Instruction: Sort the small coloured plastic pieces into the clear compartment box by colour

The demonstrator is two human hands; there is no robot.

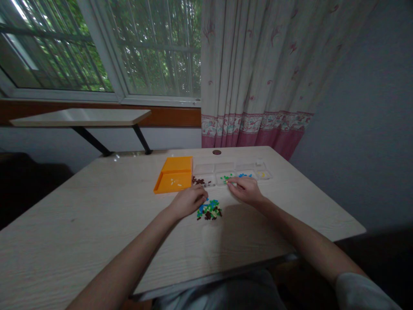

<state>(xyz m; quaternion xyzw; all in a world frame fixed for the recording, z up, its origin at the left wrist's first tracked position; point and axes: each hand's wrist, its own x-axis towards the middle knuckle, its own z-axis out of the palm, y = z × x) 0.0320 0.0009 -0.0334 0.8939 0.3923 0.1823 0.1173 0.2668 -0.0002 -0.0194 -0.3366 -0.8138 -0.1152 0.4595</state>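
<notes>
A mixed pile of tiny blue, green, brown and pale plastic pieces point(211, 210) lies on the table in front of me. My left hand point(189, 201) is at the pile's upper left edge, fingers curled together; a speck of blue shows by the fingertips, but I cannot tell whether it is held. Over the green compartment of a clear divided box point(211, 181), my right hand point(245, 189) is closed in a pinch. A tiny yellowish spot shows at its fingertips, too small to name. Sorted in the box are brown pieces point(200, 181), green pieces point(226, 177), blue pieces point(245, 175) and yellow pieces point(263, 175).
Left of the clear box stands an open orange case point(176, 165) with several pale pieces point(175, 182) inside. A raised shelf point(80, 116) on black legs is at the back left. Behind the table point(97, 224) are a window and a curtain point(251, 77).
</notes>
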